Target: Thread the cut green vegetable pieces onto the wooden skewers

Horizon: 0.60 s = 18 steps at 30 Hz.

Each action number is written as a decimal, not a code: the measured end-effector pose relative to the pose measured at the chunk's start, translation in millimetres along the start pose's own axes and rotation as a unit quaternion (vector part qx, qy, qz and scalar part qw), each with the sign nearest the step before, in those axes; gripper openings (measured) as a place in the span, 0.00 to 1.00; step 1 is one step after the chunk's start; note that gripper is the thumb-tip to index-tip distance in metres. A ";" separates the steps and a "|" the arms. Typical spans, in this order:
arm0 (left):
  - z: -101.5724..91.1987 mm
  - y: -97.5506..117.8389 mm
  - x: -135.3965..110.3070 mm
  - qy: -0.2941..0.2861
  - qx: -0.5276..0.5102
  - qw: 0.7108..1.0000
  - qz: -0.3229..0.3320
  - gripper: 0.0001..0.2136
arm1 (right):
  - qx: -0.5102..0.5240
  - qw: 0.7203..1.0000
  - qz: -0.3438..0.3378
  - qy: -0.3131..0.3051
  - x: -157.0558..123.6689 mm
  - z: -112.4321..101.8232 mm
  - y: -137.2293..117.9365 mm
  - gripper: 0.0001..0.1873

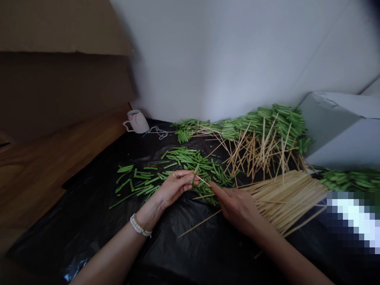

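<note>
A short piece of green bean is pinched between the thumb and fingers of my left hand, which wears a beaded bracelet at the wrist. My right hand grips a thin wooden skewer, whose far end meets the bean piece. Whether the tip has gone into the bean is too small to tell. Behind and left of my hands lies a loose heap of cut green beans. Beside my right hand, a thick bundle of bare skewers is spread out.
Skewers threaded with rows of beans are piled at the back right, their sticks pointing forward. More beans lie at the right. A white mug stands back left. A pale box borders the black plastic sheet.
</note>
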<state>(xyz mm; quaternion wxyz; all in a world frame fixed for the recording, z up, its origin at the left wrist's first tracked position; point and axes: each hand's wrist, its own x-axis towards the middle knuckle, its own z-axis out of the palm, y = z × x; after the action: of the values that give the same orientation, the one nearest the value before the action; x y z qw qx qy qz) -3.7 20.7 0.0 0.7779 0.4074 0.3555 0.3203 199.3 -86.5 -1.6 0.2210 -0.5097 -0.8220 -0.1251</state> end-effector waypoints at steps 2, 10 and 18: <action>0.2 0.3 0.2 0.003 -0.003 1.000 -0.002 0.13 | 0.001 1.000 0.003 -0.012 -0.3 -0.3 -0.3 0.23; 1.4 -1.1 0.8 0.003 -0.001 1.000 -0.008 0.14 | -0.004 0.999 0.011 -0.034 -3.2 5.2 -2.7 0.27; 3.6 -4.5 0.1 0.009 0.025 1.000 -0.003 0.14 | 0.050 0.996 0.047 -0.050 -3.4 8.3 -4.9 0.24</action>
<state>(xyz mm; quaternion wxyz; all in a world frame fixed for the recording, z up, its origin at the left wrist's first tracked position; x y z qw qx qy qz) 0.2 17.2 -2.4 0.7652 0.4222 0.3720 0.3126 194.3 -87.7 -10.4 0.2105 -0.5416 -0.8124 -0.0484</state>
